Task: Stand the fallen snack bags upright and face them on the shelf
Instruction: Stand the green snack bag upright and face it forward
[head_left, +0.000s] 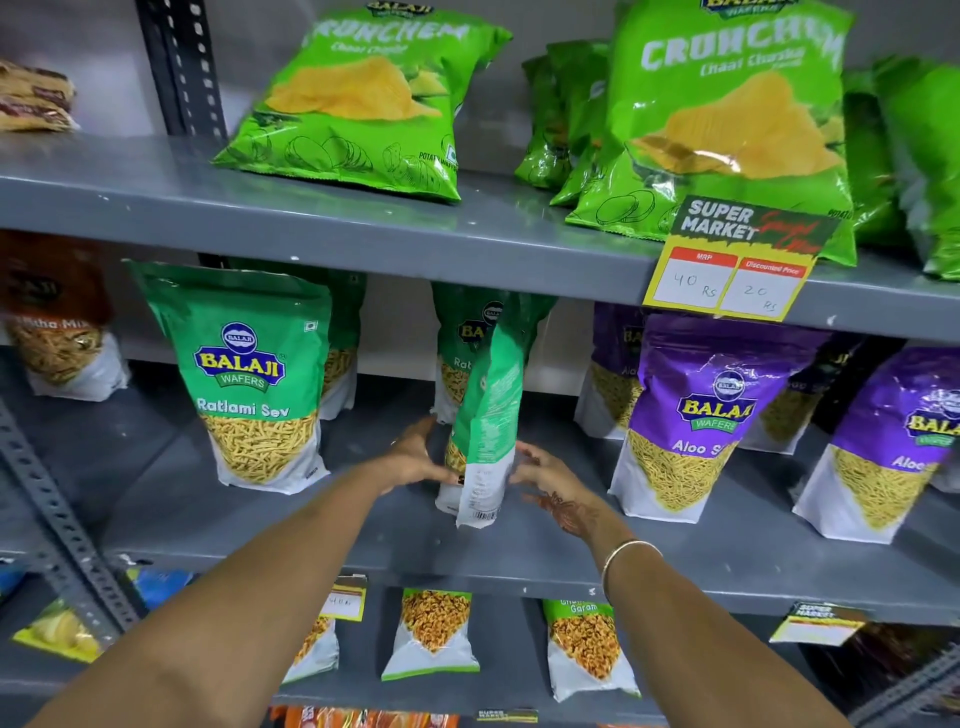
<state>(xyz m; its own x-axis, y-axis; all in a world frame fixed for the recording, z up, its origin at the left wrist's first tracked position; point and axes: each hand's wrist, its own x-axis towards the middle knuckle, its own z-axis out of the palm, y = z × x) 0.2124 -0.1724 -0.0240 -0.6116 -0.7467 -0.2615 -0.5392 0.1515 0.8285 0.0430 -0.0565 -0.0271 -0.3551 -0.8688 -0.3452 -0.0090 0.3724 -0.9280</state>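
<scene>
A green Ratlami Sev bag (485, 426) stands on the middle shelf (519, 545), turned sideways so its edge and back panel face me. My left hand (415, 457) presses its left side and my right hand (545, 475) holds its right side near the base. Another green Ratlami Sev bag (249, 374) stands upright to the left, front facing out. A third green bag (457, 353) stands behind the held one. Purple Aloo Sev bags (696, 415) stand upright to the right.
The top shelf holds green Crunchem chip bags (363, 98) leaning back, and a yellow price tag (737, 260) hangs from its edge. A brown mix bag (57, 322) stands far left. Small snack packs (434, 631) line the lower shelf. A perforated steel post (182, 67) rises at left.
</scene>
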